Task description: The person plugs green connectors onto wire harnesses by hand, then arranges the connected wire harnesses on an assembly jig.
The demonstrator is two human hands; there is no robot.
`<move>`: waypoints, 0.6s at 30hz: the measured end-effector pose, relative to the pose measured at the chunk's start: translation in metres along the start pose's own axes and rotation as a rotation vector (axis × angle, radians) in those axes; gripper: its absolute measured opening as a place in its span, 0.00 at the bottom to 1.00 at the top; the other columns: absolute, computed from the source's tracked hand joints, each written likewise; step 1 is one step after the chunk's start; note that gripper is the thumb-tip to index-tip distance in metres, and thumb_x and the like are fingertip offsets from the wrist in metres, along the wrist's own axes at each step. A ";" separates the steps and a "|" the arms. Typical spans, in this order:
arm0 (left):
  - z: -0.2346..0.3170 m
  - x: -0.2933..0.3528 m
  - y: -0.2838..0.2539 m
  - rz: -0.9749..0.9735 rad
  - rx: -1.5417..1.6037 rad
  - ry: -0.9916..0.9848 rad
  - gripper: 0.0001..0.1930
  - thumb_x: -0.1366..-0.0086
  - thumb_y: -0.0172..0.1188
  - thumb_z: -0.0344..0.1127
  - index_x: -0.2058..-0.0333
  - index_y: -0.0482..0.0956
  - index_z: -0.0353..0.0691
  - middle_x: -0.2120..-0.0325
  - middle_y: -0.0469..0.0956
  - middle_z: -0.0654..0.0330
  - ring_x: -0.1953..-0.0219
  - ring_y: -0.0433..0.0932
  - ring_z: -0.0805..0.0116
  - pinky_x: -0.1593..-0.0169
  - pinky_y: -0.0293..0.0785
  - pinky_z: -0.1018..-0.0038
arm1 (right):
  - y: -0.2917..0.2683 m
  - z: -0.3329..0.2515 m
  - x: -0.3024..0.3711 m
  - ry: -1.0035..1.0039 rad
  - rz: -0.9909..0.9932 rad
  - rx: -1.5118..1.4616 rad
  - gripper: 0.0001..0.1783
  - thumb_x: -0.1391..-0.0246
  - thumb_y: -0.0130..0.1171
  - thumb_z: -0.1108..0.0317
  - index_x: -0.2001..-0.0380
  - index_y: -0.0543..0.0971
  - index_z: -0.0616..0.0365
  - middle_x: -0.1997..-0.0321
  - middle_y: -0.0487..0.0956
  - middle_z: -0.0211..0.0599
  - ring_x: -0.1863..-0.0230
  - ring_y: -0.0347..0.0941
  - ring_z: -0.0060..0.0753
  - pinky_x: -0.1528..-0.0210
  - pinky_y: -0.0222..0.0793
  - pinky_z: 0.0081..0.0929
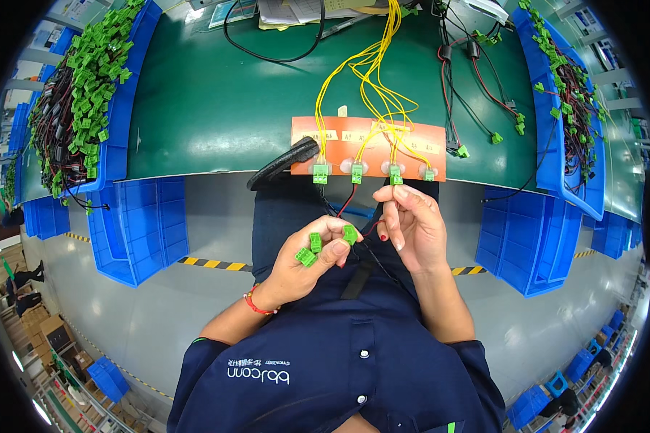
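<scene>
My left hand [314, 245] is closed around green terminal connectors [315, 242] with thin red and black wires; three green blocks show at its fingers. My right hand [415, 227] pinches a green connector [395, 175] with thumb and forefinger at the front edge of an orange board [375, 167]. That connector is seated in a row with others, a wider one [320, 173] at the left and a small one [430, 175] at the right. Yellow wires [372, 65] run down to the row from the back. A red wire hangs from the second connector [357, 173] towards my left hand.
The board lies at the near edge of a green bench [217, 108]. Blue bins of green-ended cables stand at left [126, 86] and right [549, 123]. Loose cables [477, 79] lie back right. A black curved strap [285, 162] overlaps the board's left end. Blue crates [141, 231] stand below.
</scene>
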State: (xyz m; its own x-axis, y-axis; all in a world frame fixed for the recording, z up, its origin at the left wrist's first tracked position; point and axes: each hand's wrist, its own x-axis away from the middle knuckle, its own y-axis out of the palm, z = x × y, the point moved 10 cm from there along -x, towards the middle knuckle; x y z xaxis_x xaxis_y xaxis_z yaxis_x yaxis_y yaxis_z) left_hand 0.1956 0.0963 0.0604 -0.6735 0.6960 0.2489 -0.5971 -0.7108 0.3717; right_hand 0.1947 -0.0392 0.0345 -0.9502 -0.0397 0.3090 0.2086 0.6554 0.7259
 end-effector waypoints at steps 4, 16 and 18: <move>0.003 -0.005 0.010 -0.013 0.037 0.023 0.13 0.28 0.52 0.37 0.53 0.72 0.32 0.67 0.72 0.65 0.69 0.67 0.80 0.63 0.66 0.81 | -0.001 0.000 -0.002 -0.017 0.003 0.027 0.20 0.33 0.45 0.62 0.60 0.79 0.70 0.78 0.76 0.33 0.85 0.68 0.19 0.72 0.71 0.21; -0.010 -0.021 0.023 0.015 -0.026 -0.015 0.12 0.28 0.53 0.37 0.55 0.74 0.34 0.72 0.71 0.67 0.71 0.67 0.81 0.66 0.66 0.82 | 0.033 -0.032 0.055 -0.538 0.020 1.064 0.16 0.48 0.62 0.77 0.54 0.77 0.66 0.57 0.75 0.40 0.58 0.74 0.30 0.55 0.70 0.23; -0.012 -0.023 0.023 0.016 -0.049 -0.052 0.12 0.28 0.53 0.37 0.56 0.75 0.34 0.72 0.71 0.67 0.71 0.68 0.81 0.66 0.67 0.82 | 0.015 -0.024 0.051 -0.456 0.081 0.946 0.13 0.44 0.60 0.76 0.55 0.78 0.67 0.58 0.76 0.39 0.57 0.74 0.28 0.54 0.69 0.22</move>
State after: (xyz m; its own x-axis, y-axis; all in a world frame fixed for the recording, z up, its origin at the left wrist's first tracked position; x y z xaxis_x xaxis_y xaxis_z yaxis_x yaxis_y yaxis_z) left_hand 0.1922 0.0623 0.0529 -0.6605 0.6877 0.3015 -0.6077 -0.7254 0.3234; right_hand 0.1552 -0.0501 0.0759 -0.9796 0.1890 -0.0683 0.1963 0.9729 -0.1223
